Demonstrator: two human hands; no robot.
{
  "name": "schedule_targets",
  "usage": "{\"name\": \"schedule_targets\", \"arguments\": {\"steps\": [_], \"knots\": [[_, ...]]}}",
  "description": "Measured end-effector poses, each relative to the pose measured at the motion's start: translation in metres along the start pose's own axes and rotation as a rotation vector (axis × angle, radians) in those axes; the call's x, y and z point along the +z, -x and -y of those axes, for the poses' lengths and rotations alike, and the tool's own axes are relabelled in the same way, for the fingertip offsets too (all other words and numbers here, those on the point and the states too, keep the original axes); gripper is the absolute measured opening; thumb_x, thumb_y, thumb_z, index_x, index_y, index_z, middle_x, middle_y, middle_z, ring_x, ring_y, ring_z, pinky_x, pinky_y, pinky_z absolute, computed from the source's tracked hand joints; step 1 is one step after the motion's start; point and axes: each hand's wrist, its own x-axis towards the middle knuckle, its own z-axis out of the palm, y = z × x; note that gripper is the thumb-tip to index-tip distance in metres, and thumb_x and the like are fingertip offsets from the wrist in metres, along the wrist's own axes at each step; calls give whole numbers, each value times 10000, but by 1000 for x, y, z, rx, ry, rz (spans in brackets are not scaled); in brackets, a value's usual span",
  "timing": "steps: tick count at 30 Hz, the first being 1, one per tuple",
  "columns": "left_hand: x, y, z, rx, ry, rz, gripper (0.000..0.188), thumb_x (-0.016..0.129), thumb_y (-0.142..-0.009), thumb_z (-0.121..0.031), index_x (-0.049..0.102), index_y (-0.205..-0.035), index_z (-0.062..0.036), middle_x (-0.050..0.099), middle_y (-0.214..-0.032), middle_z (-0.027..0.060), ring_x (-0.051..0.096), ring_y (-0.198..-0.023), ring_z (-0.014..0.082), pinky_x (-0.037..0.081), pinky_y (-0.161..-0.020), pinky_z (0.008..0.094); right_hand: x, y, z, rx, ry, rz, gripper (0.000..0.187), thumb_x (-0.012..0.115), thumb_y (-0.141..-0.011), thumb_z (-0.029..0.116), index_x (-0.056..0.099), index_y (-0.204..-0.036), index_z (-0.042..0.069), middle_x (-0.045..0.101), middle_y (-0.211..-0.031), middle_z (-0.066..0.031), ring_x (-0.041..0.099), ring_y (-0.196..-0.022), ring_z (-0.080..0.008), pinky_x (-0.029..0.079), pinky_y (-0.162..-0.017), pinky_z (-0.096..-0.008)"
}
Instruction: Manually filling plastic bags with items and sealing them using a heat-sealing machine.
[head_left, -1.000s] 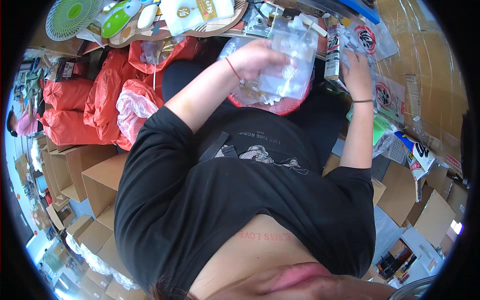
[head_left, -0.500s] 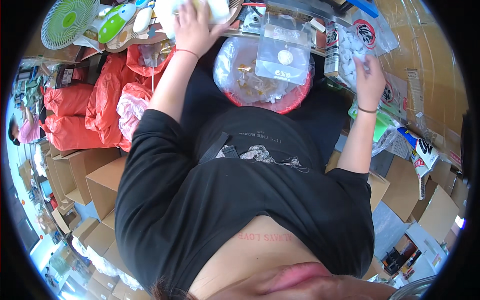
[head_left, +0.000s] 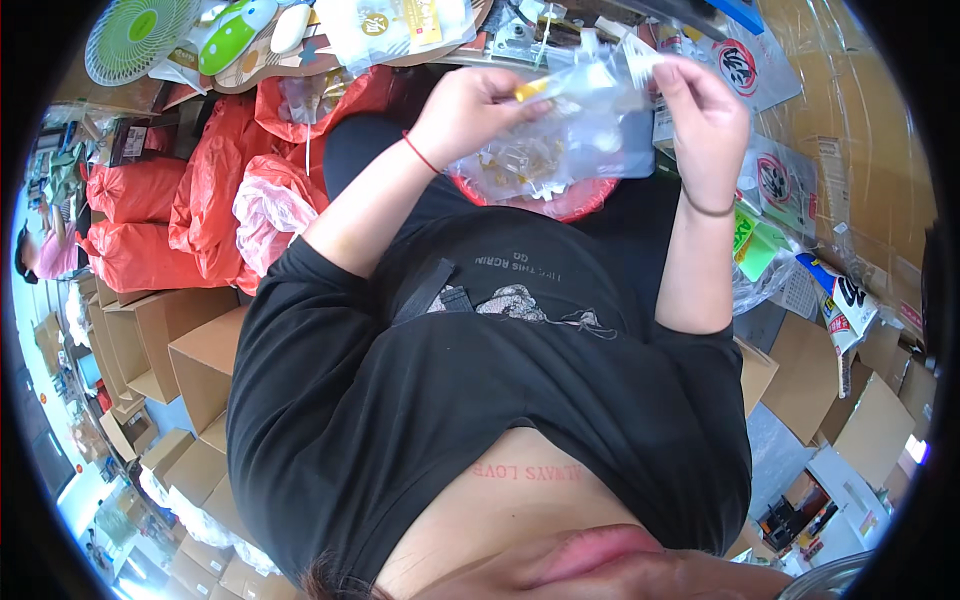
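My left hand [head_left: 478, 112] is closed, its thumb and fingers pinching a small yellow piece [head_left: 531, 90] beside a clear plastic bag [head_left: 612, 135]. The bag is tilted and smeared by motion over a red-rimmed, plastic-lined tub [head_left: 575, 205] between my knees. Across from it, my right hand [head_left: 705, 130] is closed with fingertips together at the bag's upper right. A small whitish piece [head_left: 640, 62], blurred, shows at those fingertips. Whether either hand also grips the bag, I cannot tell. Loose clear and yellowish plastic bits [head_left: 515, 160] lie in the tub.
A white printed pouch [head_left: 385, 35] lies on the table's far left, near a computer mouse [head_left: 290, 28], a green-and-white object [head_left: 235, 35] and a green fan [head_left: 138, 38]. Red bags [head_left: 140, 195] are piled at left. Flat printed bags [head_left: 775, 180] lie at right; cardboard boxes [head_left: 205, 360] stand behind.
My left hand has come off the white pouch, moving right and nearer to the clear bag. My right hand has moved left from the white pieces. The bag has shifted right and tilted.
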Motion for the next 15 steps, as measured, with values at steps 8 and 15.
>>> {"name": "schedule_targets", "arguments": {"steps": [8, 15], "knots": [[50, 13, -16, -259, 843, 392, 229, 695, -917, -207, 697, -1051, -22, 727, -917, 55, 677, -836, 96, 538, -768, 234, -30, -3, -7, 108, 179, 169, 181, 635, -961, 156, 649, -1022, -14, 679, -951, -22, 591, -894, -73, 464, -806, -232], [56, -7, -6, -296, 949, 390, 229, 686, -896, -140, 679, -1079, -3, 716, -989, 84, 684, -871, 139, 548, -771, 267, -84, 9, -30, 2, 1250, 24, 302, 624, -934, 207, 573, -1189, 54, 623, -978, -134, 619, -885, -324, 488, -798, -395]]}}
